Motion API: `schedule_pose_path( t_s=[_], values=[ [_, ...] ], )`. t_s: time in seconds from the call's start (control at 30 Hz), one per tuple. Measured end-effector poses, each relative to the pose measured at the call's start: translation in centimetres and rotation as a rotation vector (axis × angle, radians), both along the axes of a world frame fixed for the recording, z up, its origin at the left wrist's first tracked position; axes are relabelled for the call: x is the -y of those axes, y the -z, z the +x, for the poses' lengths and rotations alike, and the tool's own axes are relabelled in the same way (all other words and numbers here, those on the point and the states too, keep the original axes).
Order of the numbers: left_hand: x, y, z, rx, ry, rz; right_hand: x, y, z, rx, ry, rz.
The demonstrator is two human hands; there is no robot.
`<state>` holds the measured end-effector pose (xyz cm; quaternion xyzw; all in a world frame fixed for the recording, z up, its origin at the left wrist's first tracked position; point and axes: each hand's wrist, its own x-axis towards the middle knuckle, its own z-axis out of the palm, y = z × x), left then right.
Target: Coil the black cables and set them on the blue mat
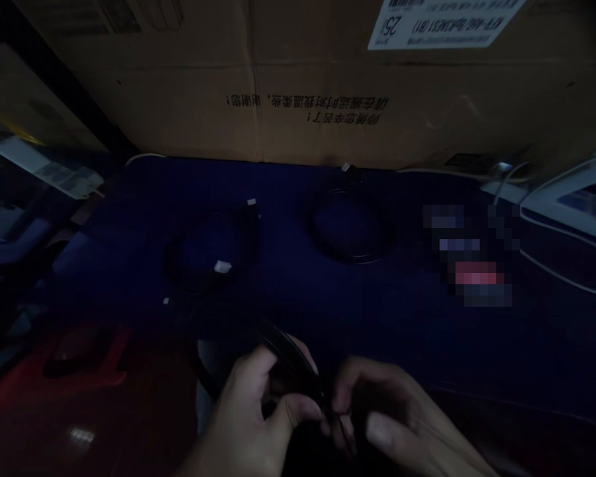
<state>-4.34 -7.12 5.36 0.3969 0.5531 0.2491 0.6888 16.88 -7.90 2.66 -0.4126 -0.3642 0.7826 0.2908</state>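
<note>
A bundled black cable (295,361) is gripped in my left hand (258,397), its thumb and fingers closed around the strands. My right hand (392,411) is close beside it, fingers curled onto the lower end of the same cable and thumb a little apart. The dark lower end between the hands is hard to make out. On the blue table surface (288,285) beyond lie two coiled black cables: a left coil (255,232) with pale connector ends, and a right coil (377,255) with one pale connector at its top.
A large cardboard box (179,126) with printed text and a white label (437,26) stands along the table's back. A pixelated item (477,271) lies at the right, near a thin white cable (556,268). Something red (99,377), perhaps a stool or chair, is at the lower left.
</note>
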Motion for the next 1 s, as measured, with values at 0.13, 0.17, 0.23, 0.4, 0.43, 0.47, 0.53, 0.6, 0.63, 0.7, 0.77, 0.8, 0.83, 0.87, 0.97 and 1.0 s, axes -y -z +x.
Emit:
schedule_pose_path(
  t_s=[0.13,0.17,0.23,0.4,0.43,0.47,0.53,0.6,0.63,0.7,0.77,0.8,0.83,0.87,0.97,1.0],
  values=[
    [0.0,-0.5,0.1,-0.070,0.072,0.036,-0.9,1.2,0.6,-0.239,-0.136,-0.255],
    [0.0,-0.6,0.2,-0.072,0.094,0.052,-1.2,1.2,0.7,-0.237,-0.172,-0.343],
    [-0.1,-0.8,0.2,-0.086,0.151,0.071,-1.7,0.7,0.9,-0.213,-0.243,-0.486],
    [-0.2,-0.9,0.3,-0.153,0.179,0.109,-2.3,0.0,1.5,-0.146,-0.283,-0.512],
    [-0.2,-0.9,0.4,-0.159,0.158,0.120,-2.2,0.2,1.7,-0.140,-0.272,-0.472],
    [-0.3,-1.0,0.4,-0.169,0.140,0.122,-2.0,0.3,1.8,-0.128,-0.255,-0.422],
    [-0.3,-1.3,0.5,-0.201,0.127,0.090,-1.5,0.7,2.2,-0.047,-0.233,-0.311],
    [-0.5,-1.5,0.5,-0.251,0.116,0.034,-1.0,0.8,2.4,0.129,-0.198,-0.172],
    [-0.5,-1.6,0.6,-0.272,0.112,0.011,-0.8,0.8,2.4,0.225,-0.177,-0.068],
    [-0.5,-1.5,0.8,-0.290,0.100,-0.014,-0.5,0.5,2.5,0.353,-0.162,0.204],
    [-0.5,-1.2,1.1,-0.247,0.090,-0.015,-0.5,0.2,2.6,0.378,-0.192,0.499],
    [-0.5,-1.0,1.2,-0.205,0.075,-0.023,-0.5,0.2,2.7,0.369,-0.220,0.608],
    [-0.5,-0.8,1.3,-0.157,0.057,-0.035,-0.5,0.1,2.9,0.365,-0.239,0.678],
    [-0.5,-0.7,1.5,-0.111,0.040,-0.052,-0.4,0.2,3.1,0.372,-0.244,0.711],
    [-0.5,-0.6,1.8,-0.025,0.016,-0.104,0.4,0.5,4.0,0.399,-0.230,0.690],
    [-0.5,-0.5,1.9,-0.007,0.025,-0.123,0.8,0.7,4.2,0.404,-0.226,0.681]
  ],
)
